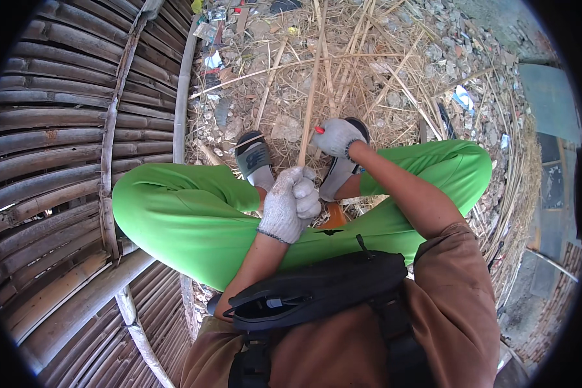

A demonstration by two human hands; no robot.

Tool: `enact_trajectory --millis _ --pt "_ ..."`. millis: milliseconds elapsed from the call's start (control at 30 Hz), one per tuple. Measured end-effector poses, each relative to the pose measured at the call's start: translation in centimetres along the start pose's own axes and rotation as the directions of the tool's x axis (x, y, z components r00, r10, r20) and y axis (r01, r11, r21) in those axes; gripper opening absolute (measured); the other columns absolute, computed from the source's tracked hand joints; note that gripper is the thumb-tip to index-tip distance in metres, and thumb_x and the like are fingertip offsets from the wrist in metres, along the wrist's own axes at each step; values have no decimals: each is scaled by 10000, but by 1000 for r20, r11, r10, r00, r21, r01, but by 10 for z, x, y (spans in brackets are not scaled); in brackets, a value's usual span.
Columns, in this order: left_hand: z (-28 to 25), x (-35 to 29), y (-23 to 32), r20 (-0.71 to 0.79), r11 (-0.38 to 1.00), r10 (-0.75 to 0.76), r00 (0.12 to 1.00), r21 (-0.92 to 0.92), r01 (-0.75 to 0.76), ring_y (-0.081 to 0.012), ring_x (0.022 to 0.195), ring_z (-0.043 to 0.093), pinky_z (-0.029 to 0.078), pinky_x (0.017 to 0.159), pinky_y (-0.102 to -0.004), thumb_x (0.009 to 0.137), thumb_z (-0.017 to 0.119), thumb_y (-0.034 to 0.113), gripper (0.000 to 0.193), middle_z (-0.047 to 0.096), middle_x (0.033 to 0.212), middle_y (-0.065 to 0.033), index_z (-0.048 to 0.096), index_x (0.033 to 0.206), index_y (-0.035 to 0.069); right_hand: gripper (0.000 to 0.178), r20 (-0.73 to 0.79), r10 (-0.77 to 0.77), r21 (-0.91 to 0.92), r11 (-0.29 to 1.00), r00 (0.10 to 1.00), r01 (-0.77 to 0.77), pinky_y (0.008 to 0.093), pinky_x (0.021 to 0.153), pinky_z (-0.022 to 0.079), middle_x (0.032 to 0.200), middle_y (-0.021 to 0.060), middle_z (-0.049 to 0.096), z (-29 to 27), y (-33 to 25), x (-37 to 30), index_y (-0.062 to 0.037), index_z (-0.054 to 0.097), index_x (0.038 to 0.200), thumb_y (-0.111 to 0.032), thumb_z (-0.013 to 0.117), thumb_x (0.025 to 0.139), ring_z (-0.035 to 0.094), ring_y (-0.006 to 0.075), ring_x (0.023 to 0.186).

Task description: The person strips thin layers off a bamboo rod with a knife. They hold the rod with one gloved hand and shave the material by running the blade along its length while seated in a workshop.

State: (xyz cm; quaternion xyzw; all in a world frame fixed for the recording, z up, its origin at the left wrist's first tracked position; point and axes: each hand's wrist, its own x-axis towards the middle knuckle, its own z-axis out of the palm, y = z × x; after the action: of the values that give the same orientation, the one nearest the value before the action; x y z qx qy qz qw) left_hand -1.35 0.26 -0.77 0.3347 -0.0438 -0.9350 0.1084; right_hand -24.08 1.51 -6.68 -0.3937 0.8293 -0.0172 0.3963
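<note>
My left hand [291, 202], in a whitish knit work glove, is closed around the near end of a long, pale bamboo strip [311, 103]. The strip runs away from me over the littered ground, between my feet. Just right of the strip is my right hand [336, 138], also gloved and closed. A small red end [319, 130] of something pokes out of its fist on the strip's side; the rest is hidden by the glove, so its kind does not show. Whether the right hand touches the strip, I cannot make out.
My feet in dark sandals [255, 155] stand either side of the strip. Bamboo shavings and strips [362, 71] cover the stony ground. A slatted bamboo structure [52, 123] rises on my left. A black bag [323, 284] lies across my lap, above my green trousers [174, 200].
</note>
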Motion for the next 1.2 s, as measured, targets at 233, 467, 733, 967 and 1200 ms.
enact_trajectory --millis 233,467,733,967,1200 --pt "-5 4 3 95 990 -29 995 -134 42 -102 441 332 295 414 -271 1080 546 274 265 401 627 47 620 1034 24 416 -251 -144 -61 989 957 133 529 859 588 928 248 753 6 3 -48 -34 776 932 -380 546 958 736 451 893" --pt "-4 7 0 57 995 -29 998 -89 34 -101 435 332 291 409 -273 1087 540 285 270 388 616 50 625 1028 36 359 -296 -225 -49 974 928 220 511 802 589 859 230 730 13 -4 -55 -62 743 862 -410 674 914 724 430 842" --pt "-3 10 -5 -116 995 28 993 100 -17 -110 414 305 257 386 -293 1090 537 289 237 388 609 44 604 1014 75 302 -96 -257 -250 941 962 227 510 820 617 915 209 769 12 -16 -59 -85 792 914 -357 670 865 764 395 894" --pt "-7 9 -8 -109 991 16 994 132 -1 -121 415 321 265 386 -298 1098 523 287 237 411 612 38 602 1010 81 285 -151 -201 -243 957 968 160 515 829 612 919 210 770 -16 -8 -35 -89 800 902 -330 658 847 763 397 889" --pt "-23 18 -12 -63 995 17 998 95 -11 -143 411 335 268 384 -315 1102 519 292 235 432 610 17 609 1026 88 251 -82 -341 -300 905 937 303 519 782 610 853 197 759 8 -12 -53 -104 767 825 -334 668 837 754 397 844"
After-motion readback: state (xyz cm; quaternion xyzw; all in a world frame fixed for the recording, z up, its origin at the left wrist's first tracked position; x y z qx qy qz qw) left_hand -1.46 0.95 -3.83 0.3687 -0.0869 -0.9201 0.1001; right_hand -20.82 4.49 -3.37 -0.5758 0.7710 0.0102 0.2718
